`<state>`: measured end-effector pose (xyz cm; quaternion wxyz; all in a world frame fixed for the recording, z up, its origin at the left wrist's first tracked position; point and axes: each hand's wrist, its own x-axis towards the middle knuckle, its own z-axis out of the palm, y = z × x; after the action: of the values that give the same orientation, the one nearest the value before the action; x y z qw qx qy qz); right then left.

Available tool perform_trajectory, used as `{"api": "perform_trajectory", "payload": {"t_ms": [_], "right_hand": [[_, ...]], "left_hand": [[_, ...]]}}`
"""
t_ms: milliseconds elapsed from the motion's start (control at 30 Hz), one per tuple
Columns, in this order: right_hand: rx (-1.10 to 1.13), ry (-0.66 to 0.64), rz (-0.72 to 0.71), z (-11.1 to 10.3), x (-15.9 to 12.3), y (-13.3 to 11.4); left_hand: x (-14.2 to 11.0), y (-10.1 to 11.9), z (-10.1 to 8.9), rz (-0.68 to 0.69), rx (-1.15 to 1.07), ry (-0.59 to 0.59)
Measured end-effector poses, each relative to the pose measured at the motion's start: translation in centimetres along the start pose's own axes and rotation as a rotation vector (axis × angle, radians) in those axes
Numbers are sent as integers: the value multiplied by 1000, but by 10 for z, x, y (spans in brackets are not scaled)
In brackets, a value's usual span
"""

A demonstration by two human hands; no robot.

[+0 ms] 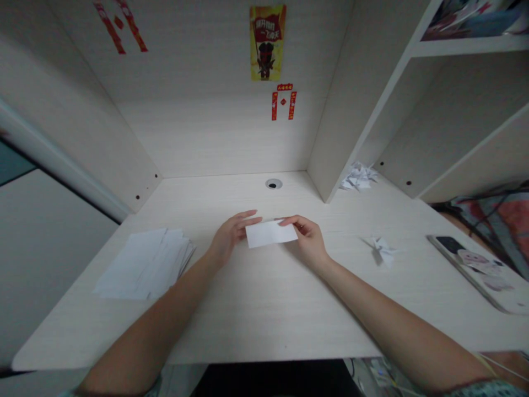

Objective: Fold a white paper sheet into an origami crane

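Note:
A white rectangular piece of paper (268,234), apparently folded, is held above the middle of the desk. My right hand (306,237) pinches its right end between thumb and fingers. At the paper's left end is my left hand (232,234), its fingers stretched out and apart, reaching behind the edge; whether they touch it I cannot tell. To the left lies a stack of white paper sheets (142,264). On the right a folded paper crane (383,252) rests on the desk.
A phone (479,273) lies at the desk's right side. Several folded white paper pieces (359,176) are heaped in the right cubby, beyond an upright divider (351,110). A round cable hole (273,184) sits near the back panel. The desk's front edge (264,362) runs below my arms.

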<state>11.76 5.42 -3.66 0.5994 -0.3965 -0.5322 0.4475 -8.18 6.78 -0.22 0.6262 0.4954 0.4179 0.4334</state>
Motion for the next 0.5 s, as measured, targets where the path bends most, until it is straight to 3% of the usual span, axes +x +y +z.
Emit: {"api": "perform_trajectory", "payload": {"t_ms": [133, 333, 500], "right_hand": [[-92, -41, -62, 0, -3, -1], [-155, -50, -74, 0, -6, -6], [-329, -65, -160, 6, -7, -8]], "left_hand": [[0, -4, 4, 43, 306, 76], [-10, -4, 11, 288, 621, 249], [-18, -7, 18, 409, 841, 242]]}}
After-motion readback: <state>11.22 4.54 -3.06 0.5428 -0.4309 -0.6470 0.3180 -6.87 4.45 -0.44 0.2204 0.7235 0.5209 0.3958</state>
